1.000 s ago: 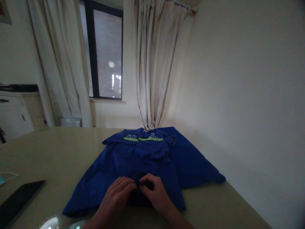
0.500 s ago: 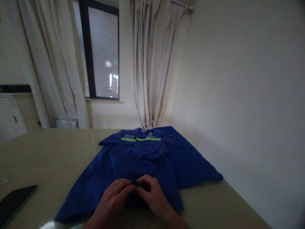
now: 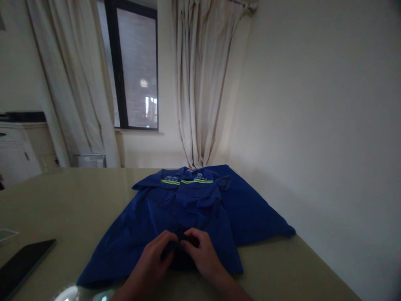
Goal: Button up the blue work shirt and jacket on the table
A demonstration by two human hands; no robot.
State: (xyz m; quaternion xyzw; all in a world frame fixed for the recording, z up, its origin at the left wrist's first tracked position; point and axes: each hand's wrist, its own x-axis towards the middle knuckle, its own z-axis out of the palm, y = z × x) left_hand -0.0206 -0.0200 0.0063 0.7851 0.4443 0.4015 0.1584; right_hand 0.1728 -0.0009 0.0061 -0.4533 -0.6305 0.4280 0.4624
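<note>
A blue work shirt (image 3: 200, 209) lies spread on the table, its collar at the far side and its hem towards me. Yellow-green stripes and pale printing cross its chest. Near the lower front edge, my left hand (image 3: 158, 253) pinches the shirt's fabric between thumb and fingers. Close beside it, my right hand (image 3: 200, 251) is closed in a pinch on the same dark, bunched part of the front. The fingertips nearly meet, and the exact bit of cloth between them is too dark to make out.
A dark flat device (image 3: 25, 265) rests on the table (image 3: 94, 196) at the left, with a pale-edged object (image 3: 8, 234) behind it. Shiny round shapes (image 3: 67, 294) show at the near edge. A wall (image 3: 328, 146) borders the table's right side; curtains (image 3: 203, 83) hang beyond.
My left hand's fingers have curled and drawn slightly apart from the right hand's fingertips. The view has shifted a little; the shirt lies as before.
</note>
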